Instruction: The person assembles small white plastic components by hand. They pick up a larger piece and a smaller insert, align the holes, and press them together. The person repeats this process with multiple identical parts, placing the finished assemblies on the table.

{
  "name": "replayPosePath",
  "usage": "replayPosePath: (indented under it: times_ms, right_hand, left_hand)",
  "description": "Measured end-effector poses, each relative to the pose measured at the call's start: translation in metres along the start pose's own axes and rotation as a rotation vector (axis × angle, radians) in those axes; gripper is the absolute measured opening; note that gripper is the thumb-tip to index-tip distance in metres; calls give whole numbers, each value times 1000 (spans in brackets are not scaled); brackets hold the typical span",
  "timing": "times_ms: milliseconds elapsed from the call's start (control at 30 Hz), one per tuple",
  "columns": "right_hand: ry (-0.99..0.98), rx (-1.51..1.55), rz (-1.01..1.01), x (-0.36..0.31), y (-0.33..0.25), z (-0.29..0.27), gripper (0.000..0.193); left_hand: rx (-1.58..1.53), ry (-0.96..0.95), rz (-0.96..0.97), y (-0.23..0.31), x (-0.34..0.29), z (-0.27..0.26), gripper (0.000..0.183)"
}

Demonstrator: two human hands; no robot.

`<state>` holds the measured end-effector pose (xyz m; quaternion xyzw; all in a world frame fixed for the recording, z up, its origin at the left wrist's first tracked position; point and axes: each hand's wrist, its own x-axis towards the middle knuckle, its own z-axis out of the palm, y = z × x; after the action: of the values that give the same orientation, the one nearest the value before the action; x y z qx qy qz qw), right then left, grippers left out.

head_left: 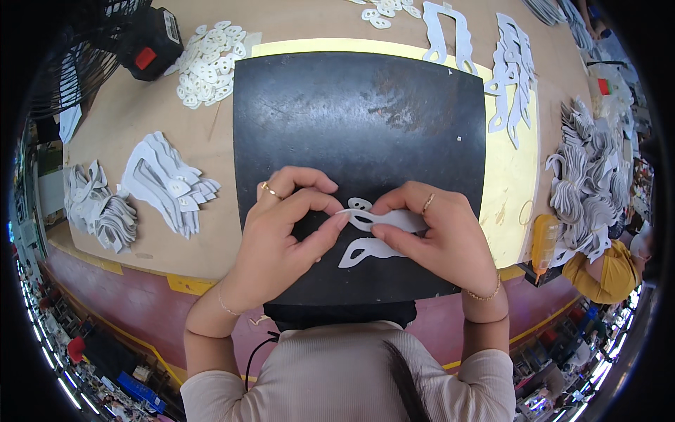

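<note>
Two hands meet over the near middle of a black mat (358, 126): the left hand (281, 232) pinches the pointed end of a thin white cut-out strip (383, 219) between thumb and forefinger, and the right hand (439, 235) grips the other end, fingers closed around it. The strip is held just above the mat, with a second white curved cut-out (365, 252) lying flat right under it and a small pale oval piece (358, 203) just beyond the fingertips.

The likeliest slip, to my eye, is a tear or crease: the strip looks thin and narrow where its hole is cut, and opposing pulls from both pinches could split it there. A loose pinch could also let it drop onto the piece below and tangle the two (they look alike, so mixing them up seems easy). The small oval could be brushed away by a knuckle.

The mat lies on a yellow sheet (510, 190) over a brown worktable (140, 112). Left of the mat are fanned stacks of white shaped pieces (165, 183) and a far-left heap of small white ovals (207, 63); to the right, a large pile of curled white cut-outs (587, 183) and a yellow glue bottle (543, 243). A black fan (77, 56) stands at the far left corner. Beyond the table the room looks like a crowded workshop, too warped to read.
</note>
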<state>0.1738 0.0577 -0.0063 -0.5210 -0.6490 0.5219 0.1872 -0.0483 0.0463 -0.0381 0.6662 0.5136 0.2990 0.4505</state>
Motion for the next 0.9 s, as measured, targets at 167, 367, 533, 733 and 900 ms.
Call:
replayPosePath:
  times_ms: [167, 367, 533, 733, 900]
  right_hand:
    - [-65, 94, -130, -2, 5, -5, 19]
    - [-145, 299, -59, -7, 6, -7, 19]
    - [-162, 386, -16, -9, 6, -6, 19]
    - [-185, 422, -22, -10, 9, -7, 18]
    - [-174, 467, 9, -11, 8, -6, 17]
  left_hand:
    - [-510, -75, -59, 3, -4, 2, 10]
    - [-789, -186, -116, 5, -12, 3, 11]
    - [-830, -183, -19, 4, -15, 7, 11]
    - [-877, -181, 2, 5, -16, 12, 10]
    - [-753, -162, 72, 5, -14, 12, 10]
